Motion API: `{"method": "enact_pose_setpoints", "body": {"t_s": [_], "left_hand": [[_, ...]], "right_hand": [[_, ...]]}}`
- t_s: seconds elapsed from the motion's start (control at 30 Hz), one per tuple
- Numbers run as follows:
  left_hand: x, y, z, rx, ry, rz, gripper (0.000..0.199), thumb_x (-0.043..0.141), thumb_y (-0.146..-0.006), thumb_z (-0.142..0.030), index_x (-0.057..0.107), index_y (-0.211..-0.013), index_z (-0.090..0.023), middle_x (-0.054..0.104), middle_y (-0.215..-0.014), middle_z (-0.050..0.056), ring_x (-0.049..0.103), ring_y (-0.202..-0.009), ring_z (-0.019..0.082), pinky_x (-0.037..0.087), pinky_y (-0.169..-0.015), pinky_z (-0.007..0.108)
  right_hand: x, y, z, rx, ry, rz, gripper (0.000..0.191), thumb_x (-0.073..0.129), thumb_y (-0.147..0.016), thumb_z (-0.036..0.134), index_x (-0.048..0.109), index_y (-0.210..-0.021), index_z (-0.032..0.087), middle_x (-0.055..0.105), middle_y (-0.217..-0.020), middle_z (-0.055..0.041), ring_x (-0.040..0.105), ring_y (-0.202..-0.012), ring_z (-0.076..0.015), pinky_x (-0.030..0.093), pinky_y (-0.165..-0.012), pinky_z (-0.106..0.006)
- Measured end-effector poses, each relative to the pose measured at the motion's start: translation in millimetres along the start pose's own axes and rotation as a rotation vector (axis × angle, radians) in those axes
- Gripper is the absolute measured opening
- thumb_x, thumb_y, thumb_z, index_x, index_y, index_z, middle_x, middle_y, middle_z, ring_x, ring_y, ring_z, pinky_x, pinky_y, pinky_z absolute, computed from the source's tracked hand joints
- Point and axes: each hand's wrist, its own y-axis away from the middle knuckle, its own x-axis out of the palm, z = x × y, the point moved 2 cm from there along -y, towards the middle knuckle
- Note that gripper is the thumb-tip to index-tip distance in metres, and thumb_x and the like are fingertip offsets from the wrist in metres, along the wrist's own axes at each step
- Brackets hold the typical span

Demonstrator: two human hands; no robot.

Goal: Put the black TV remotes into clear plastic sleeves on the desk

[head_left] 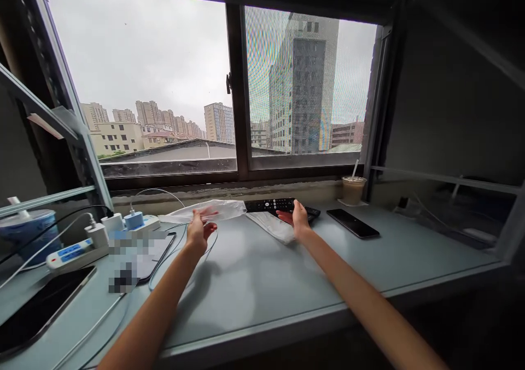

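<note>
While the black remote (268, 205) meets its sleeve (225, 210), steady one end and smooth the other

Because the black remote lies level across the back of the tabletop (254, 282), buttons facing me, I have a clear line to work along. The thin, translucent sleeve touches its left end; whether the film goes around that end, I cannot tell. My right hand (301, 217) is clamped on the remote's right end, thumb above and fingers below. With my left hand (197, 232), thumb and forefinger look closed on the film, the lower fingers curled loose.

I judge the step to be working sleeve and remote against each other. It should go best if my right hand merely anchors while the left moves along the remote's length. Limp film like this will likely bunch or tear if tugged sideways, so I want a light pinch and an open mouth.

A second film (273, 228) lies below the remote, near my right fingers; I should avoid snagging it. A dark object (314, 215) sits just beside my right wrist. Farther right are a phone (353, 223) and a drink cup (353, 189), well apart from the work. At left, a looped pale cable (152, 274) runs near my left forearm, so low sweeps there are unwise.
</note>
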Motion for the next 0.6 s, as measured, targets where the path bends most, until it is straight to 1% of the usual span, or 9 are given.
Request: {"method": "enact_pose_setpoints", "body": {"t_s": [0.03,0.1,0.17,0.27,0.4,0.6], "left_hand": [[-1.1,0,0,-0.005,0.022,-0.039,0.032,0.028,-0.093,-0.031,0.055,-0.089,-0.014,0.058,-0.060,-0.001,0.043,-0.032,0.004,0.037,-0.033,0.014],[-1.4,1,0,-0.031,0.057,-0.083,0.027,0.033,-0.092,-0.029,0.051,-0.079,-0.015,0.052,-0.052,-0.003,0.042,-0.031,0.005,0.037,-0.033,0.015],[-0.2,2,2,-0.065,0.072,-0.089,0.026,0.036,-0.091,-0.029,0.047,-0.071,-0.016,0.048,-0.048,-0.005,0.041,-0.030,0.005,0.036,-0.032,0.015],[1.5,4,4,-0.109,0.058,-0.066,0.027,0.039,-0.090,-0.030,0.046,-0.068,-0.016,0.047,-0.047,-0.005,0.043,-0.032,0.005,0.036,-0.033,0.014],[1.1,4,7,-0.140,0.038,-0.042,0.023,0.041,-0.089,-0.028,0.047,-0.071,-0.015,0.050,-0.052,-0.004,0.045,-0.034,0.005,0.037,-0.034,0.014],[1.2,4,7,-0.157,0.022,-0.018,0.021,0.042,-0.088,-0.026,0.046,-0.070,-0.016,0.048,-0.050,-0.005,0.043,-0.033,0.004,0.035,-0.032,0.013]], "right_hand": [[-5,-5,2,-0.039,0.019,-0.057,0.026,0.030,-0.087,0.033,0.045,-0.105,0.022,0.060,-0.072,0.0005,0.063,-0.053,-0.0132,0.055,-0.053,-0.026],[-15,-15,7,-0.134,0.088,-0.218,0.030,0.029,-0.086,0.036,0.044,-0.108,0.022,0.061,-0.084,-0.0029,0.064,-0.053,-0.0129,0.055,-0.053,-0.025],[-24,-24,10,-0.178,0.108,-0.290,0.034,0.026,-0.087,0.037,0.040,-0.114,0.023,0.058,-0.101,-0.0061,0.065,-0.060,-0.0118,0.055,-0.054,-0.023],[-37,-34,14,-0.232,0.135,-0.374,0.039,0.024,-0.087,0.038,0.035,-0.120,0.022,0.053,-0.113,-0.0087,0.066,-0.066,-0.0109,0.054,-0.054,-0.021],[-55,-42,20,-0.273,0.182,-0.491,0.041,0.022,-0.088,0.038,0.034,-0.124,0.022,0.049,-0.121,-0.0115,0.066,-0.072,-0.0123,0.054,-0.054,-0.022],[-77,-55,21,-0.251,0.282,-0.644,0.044,0.015,-0.089,0.030,0.025,-0.131,0.020,0.046,-0.126,-0.0148,0.065,-0.083,-0.0149,0.053,-0.058,-0.023]]}}
